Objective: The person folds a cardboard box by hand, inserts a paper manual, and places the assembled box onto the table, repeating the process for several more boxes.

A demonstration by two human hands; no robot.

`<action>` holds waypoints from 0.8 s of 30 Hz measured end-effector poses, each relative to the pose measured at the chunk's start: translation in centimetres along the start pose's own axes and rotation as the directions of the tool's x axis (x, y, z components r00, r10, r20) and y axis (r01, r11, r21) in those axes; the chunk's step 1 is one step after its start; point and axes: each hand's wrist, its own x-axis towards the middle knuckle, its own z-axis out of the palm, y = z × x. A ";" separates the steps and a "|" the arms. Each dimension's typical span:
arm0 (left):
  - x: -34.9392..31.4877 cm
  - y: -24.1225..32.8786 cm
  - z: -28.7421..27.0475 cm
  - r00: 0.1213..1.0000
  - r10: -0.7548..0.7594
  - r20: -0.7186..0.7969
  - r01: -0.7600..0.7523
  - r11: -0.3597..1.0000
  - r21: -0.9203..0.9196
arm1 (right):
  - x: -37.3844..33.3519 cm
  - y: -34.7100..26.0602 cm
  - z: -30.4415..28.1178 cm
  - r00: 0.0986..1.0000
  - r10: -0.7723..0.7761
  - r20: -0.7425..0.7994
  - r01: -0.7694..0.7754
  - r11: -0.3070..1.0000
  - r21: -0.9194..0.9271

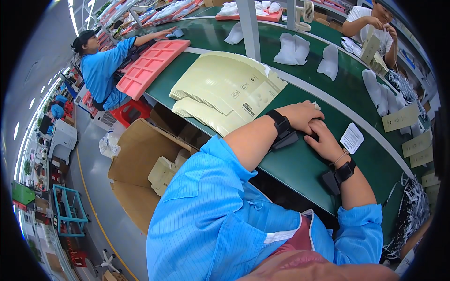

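Observation:
Above the green work surface, my left hand [302, 115] and my right hand [325, 142] meet, fingers curled and touching. A small white bit [316, 107] shows at the left fingertips, too small to name. Whatever the right fingers may hold is hidden. Both wrists wear a black band with a dark box-shaped device. Just right of my right hand lies a white printed card [351, 138]. Beyond my left forearm is a fanned stack of flat, pale yellow-green printed carton blanks [225, 84].
An open brown carton [136, 164] with pale pieces stands left of me. White pouches [291, 49] lie on the green belt [262, 42] beyond a pale rail. A pink tray [152, 68] sits by a co-worker in blue [105, 70]. Another person [370, 28] works across the line. Black-and-white cords [408, 215] hang at right.

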 end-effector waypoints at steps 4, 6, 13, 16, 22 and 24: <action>0.2 -0.1 -0.1 1.000 0.005 -0.002 -0.004 1.000 0.007 | 0.1 -0.1 0.0 1.000 0.006 -0.001 -0.006 1.000 -0.001; 0.2 -0.1 0.0 1.000 0.003 -0.003 -0.003 1.000 0.000 | 0.1 0.0 -0.1 1.000 0.012 0.003 -0.012 1.000 -0.003; 0.2 -0.3 0.1 1.000 -0.004 -0.001 0.004 1.000 -0.004 | 0.1 -0.1 0.0 1.000 0.024 0.016 -0.024 1.000 0.014; 0.2 -0.4 0.2 1.000 0.003 0.000 -0.003 1.000 -0.006 | 0.2 -0.3 -0.2 1.000 0.017 0.008 -0.017 1.000 0.018; 0.2 -0.4 0.3 1.000 0.003 -0.019 -0.003 1.000 -0.012 | 0.0 0.0 0.0 0.999 0.040 0.014 -0.040 0.999 0.020; 0.1 -0.5 0.2 1.000 0.004 -0.012 -0.004 1.000 -0.005 | -0.1 0.1 0.0 1.000 0.026 0.001 -0.026 1.000 0.003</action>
